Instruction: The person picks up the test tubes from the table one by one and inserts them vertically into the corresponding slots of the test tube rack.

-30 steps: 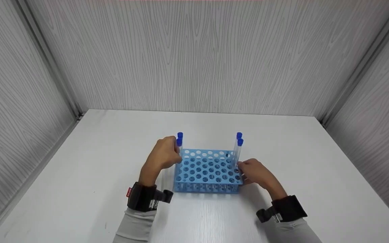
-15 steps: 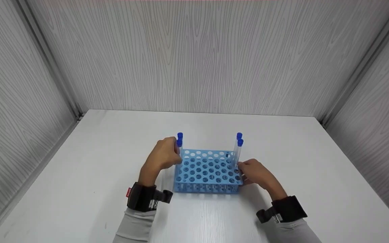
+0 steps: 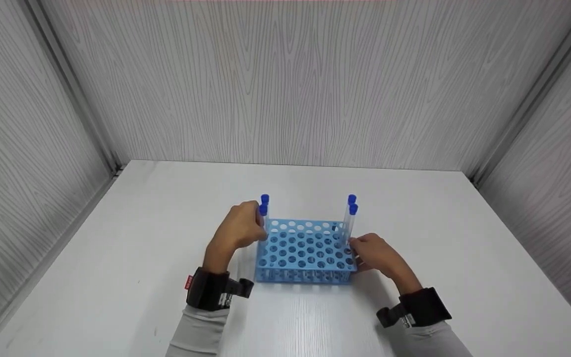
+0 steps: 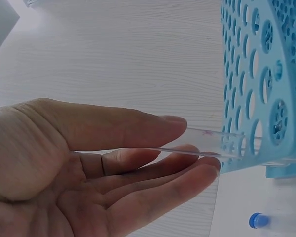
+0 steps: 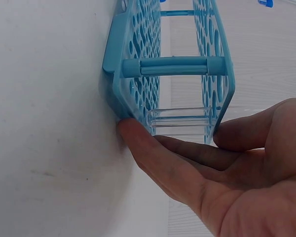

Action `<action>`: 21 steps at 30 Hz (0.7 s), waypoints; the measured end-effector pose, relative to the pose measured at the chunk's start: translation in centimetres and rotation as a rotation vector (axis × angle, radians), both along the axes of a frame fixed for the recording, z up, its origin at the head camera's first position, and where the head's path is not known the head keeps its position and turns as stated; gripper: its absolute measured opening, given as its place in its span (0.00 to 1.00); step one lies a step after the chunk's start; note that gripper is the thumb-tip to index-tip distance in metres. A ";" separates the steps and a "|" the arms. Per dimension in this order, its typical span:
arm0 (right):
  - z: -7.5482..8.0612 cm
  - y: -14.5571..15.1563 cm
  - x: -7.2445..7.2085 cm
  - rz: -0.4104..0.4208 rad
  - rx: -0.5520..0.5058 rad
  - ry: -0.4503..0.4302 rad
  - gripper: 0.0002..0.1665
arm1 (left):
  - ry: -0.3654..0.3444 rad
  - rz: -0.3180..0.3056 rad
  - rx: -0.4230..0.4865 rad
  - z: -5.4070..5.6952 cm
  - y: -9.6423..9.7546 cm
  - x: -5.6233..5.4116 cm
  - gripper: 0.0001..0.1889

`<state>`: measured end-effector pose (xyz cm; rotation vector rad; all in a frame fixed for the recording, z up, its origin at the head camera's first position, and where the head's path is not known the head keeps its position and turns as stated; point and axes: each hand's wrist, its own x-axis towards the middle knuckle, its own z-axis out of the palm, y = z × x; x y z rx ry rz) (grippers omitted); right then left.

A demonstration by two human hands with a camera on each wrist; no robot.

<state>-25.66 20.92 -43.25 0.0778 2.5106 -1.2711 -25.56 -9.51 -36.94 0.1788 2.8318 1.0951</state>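
A light-blue test tube rack (image 3: 305,250) stands upright on the table in the head view, with blue-capped test tubes rising from its back corners. At its left end, my left hand (image 3: 240,225) pinches a clear test tube (image 4: 202,140) between thumb and fingers; the tube's lower part passes through a hole in the rack. My right hand (image 3: 377,254) grips the rack's right end, thumb at the upper plate and a fingertip low at the base in the right wrist view. Clear tubes (image 5: 180,118) stand inside the rack near those fingers. Two blue caps (image 3: 353,209) show at the right.
The white table (image 3: 166,208) carries the rack near its middle. Grey wood-grain panels (image 3: 285,84) close in the back and both sides. Another blue cap (image 4: 259,220) appears below the rack in the left wrist view.
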 end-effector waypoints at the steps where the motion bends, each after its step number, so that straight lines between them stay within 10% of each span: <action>1: 0.0 0.0 0.0 -0.002 0.000 -0.001 0.26 | -0.001 -0.001 0.000 0.0 0.0 0.0 0.12; 21: 0.2 -0.1 0.1 0.004 -0.019 0.013 0.24 | -0.041 0.002 -0.016 0.0 -0.4 0.1 0.09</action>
